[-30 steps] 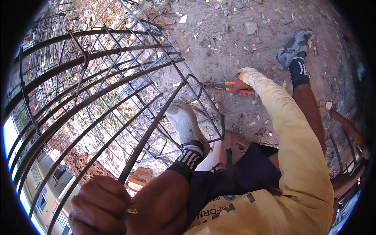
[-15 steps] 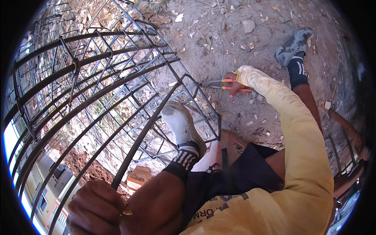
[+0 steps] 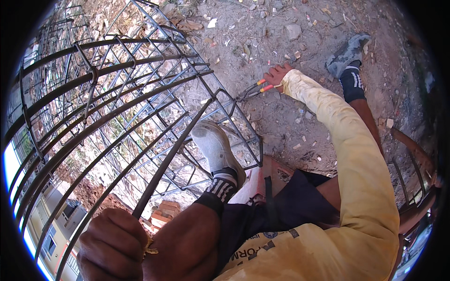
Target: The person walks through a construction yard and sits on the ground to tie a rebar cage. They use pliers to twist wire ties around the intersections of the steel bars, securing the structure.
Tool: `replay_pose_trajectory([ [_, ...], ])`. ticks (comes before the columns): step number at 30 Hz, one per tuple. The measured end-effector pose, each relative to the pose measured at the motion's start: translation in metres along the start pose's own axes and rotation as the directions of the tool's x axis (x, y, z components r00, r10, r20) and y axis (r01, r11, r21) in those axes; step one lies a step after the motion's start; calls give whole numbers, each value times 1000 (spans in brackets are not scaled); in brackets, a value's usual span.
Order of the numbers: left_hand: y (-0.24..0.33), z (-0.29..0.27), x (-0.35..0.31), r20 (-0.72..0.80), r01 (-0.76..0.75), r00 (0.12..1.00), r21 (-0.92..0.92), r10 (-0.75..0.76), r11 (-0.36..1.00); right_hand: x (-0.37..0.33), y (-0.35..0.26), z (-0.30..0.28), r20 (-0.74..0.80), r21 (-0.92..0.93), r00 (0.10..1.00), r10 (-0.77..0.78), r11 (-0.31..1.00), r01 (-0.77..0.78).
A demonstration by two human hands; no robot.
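My left hand (image 3: 112, 243) is closed in a fist around the near end of a dark steel bar (image 3: 164, 161). That bar slants up and away to the rebar cage (image 3: 248, 141). Farther off, my right hand (image 3: 278, 75) is wrapped round the handles of long pincers (image 3: 266, 88) with orange and yellow grips. The pincers' jaws reach the cage's right edge, where bars and a stirrup cross. Exactly what the jaws bite on is too small to tell.
My shoe (image 3: 213, 145) stands against the cage's lower bars; the other shoe (image 3: 346, 56) is on dirt ground (image 3: 304, 126) strewn with chips and stones. Several bricks (image 3: 165, 213) lie near my left knee. Long curved bars (image 3: 93, 117) fill the left side. A building (image 3: 54, 234) shows at lower left.
My right hand has swung the pincers' handles up and away, so the pincers now slant where they lay nearly level. My left hand stays on the bar.
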State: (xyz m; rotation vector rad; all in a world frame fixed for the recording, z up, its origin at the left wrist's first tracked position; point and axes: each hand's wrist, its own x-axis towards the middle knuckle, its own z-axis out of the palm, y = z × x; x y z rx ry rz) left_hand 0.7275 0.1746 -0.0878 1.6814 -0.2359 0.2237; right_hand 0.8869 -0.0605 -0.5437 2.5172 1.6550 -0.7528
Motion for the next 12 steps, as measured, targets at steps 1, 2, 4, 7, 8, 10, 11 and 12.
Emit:
replay_pose_trajectory([
  [1,-1,-2,0,19,-6,1000,-9,6,1000,3,3,-4,115,89,993,0,996,-10],
  [2,-1,-6,0,50,-1,999,-10,1,1000,5,6,-12,229,177,973,-14,984,-27],
  [4,-1,-21,3,195,41,981,-83,-24,996,12,3,-33,470,271,882,-17,954,-126],
  [7,-1,-36,4,307,98,950,-143,-50,985,14,-9,-66,777,406,627,-54,805,-434],
  [8,2,-22,-1,208,61,977,-82,-43,995,13,-6,-61,825,419,558,-87,758,-500],
  [10,3,-21,-1,271,161,953,-78,-134,984,15,-1,-48,893,418,415,-173,657,-628],
  [11,4,-35,4,430,295,875,-111,-221,949,18,-1,-50,899,400,402,-176,702,-589],
  [12,4,-36,3,427,296,876,-109,-224,949,22,-1,-53,904,381,388,-178,746,-546],
])
